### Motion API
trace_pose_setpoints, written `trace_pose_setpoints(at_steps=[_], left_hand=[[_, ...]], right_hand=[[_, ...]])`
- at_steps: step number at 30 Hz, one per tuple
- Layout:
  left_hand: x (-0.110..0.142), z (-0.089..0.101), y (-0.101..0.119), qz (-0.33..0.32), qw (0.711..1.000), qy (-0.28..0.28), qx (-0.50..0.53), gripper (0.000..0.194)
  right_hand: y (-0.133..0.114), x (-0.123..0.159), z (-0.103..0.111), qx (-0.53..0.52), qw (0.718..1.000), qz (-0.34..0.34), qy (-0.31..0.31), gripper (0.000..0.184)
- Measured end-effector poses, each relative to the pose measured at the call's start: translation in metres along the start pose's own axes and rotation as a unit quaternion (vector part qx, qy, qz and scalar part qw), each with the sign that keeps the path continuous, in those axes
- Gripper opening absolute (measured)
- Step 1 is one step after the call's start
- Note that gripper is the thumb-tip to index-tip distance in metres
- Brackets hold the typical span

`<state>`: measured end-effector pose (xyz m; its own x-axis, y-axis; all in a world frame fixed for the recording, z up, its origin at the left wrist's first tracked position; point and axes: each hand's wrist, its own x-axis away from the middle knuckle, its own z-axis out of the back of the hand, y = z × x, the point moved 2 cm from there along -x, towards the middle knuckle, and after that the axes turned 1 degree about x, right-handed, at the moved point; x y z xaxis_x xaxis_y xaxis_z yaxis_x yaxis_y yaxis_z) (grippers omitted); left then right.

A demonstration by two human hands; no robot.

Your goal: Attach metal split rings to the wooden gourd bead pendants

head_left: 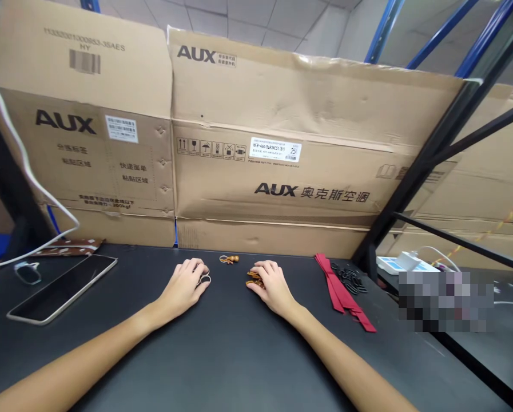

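Observation:
My left hand [185, 286] rests on the dark table with its fingers curled over a small item with pale, thin loops [205, 279]; most of it is hidden under the fingers. Opposite it, my right hand [273, 286] is closed round a brown-and-amber mottled piece [254, 279], whose edges stick out at the left of the fingers; its kind is unclear. Between the hands and a little beyond them lies a small golden-brown gourd-shaped charm [231, 259] with a pale loop at its left end. Neither hand touches it.
A phone [63, 289], clear glasses-like item [28, 273] and brown spotted pouch [70, 247] lie left. Red ribbon strips [342, 289] and black loops [349, 279] lie right. Cardboard [282, 171] walls the back. A power strip [389, 265] stands beyond the black frame [410, 166].

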<state>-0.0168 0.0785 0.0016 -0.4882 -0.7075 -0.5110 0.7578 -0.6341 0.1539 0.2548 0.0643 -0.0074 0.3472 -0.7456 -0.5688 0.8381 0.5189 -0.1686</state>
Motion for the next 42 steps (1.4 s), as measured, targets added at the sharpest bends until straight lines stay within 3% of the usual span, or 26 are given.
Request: trace_pose_setpoints(at_steps=[4, 9, 16, 19, 23, 27, 30, 35, 42], left_hand=[[-0.003, -0.005, -0.001, -0.003, 1.000, 0.011, -0.019, 0.018], [-0.022, -0.017, 0.005, -0.037, 0.997, -0.051, -0.050, 0.035], [-0.049, -0.030, 0.021, -0.064, 0.993, -0.084, -0.048, 0.041], [-0.036, -0.023, 0.033, -0.080, 0.991, -0.099, -0.039, 0.040], [0.001, 0.000, 0.054, -0.122, 0.986, -0.109, 0.033, 0.042], [0.026, 0.021, 0.072, -0.165, 0.971, -0.140, 0.098, 0.038], [0.029, 0.025, 0.073, -0.155, 0.970, -0.150, 0.114, 0.032], [0.026, 0.022, 0.071, -0.117, 0.976, -0.120, 0.142, 0.026], [0.026, 0.018, 0.066, -0.100, 0.974, -0.105, 0.175, 0.018]], right_hand=[[0.000, -0.001, 0.000, 0.006, 1.000, -0.005, 0.004, 0.027], [-0.019, 0.002, 0.001, 0.002, 0.999, 0.034, 0.009, 0.027], [-0.030, 0.005, 0.003, -0.004, 0.999, 0.049, 0.003, 0.025], [-0.029, 0.005, 0.003, -0.012, 0.999, 0.050, 0.006, 0.024], [-0.035, 0.007, 0.005, -0.029, 0.998, 0.061, 0.007, 0.023], [-0.050, 0.011, 0.010, -0.058, 0.991, 0.120, -0.030, 0.032], [-0.058, 0.014, 0.013, -0.076, 0.986, 0.141, -0.053, 0.028], [-0.058, 0.017, 0.014, -0.090, 0.987, 0.114, -0.065, 0.012], [-0.056, 0.017, 0.013, -0.091, 0.989, 0.096, -0.069, 0.006]])
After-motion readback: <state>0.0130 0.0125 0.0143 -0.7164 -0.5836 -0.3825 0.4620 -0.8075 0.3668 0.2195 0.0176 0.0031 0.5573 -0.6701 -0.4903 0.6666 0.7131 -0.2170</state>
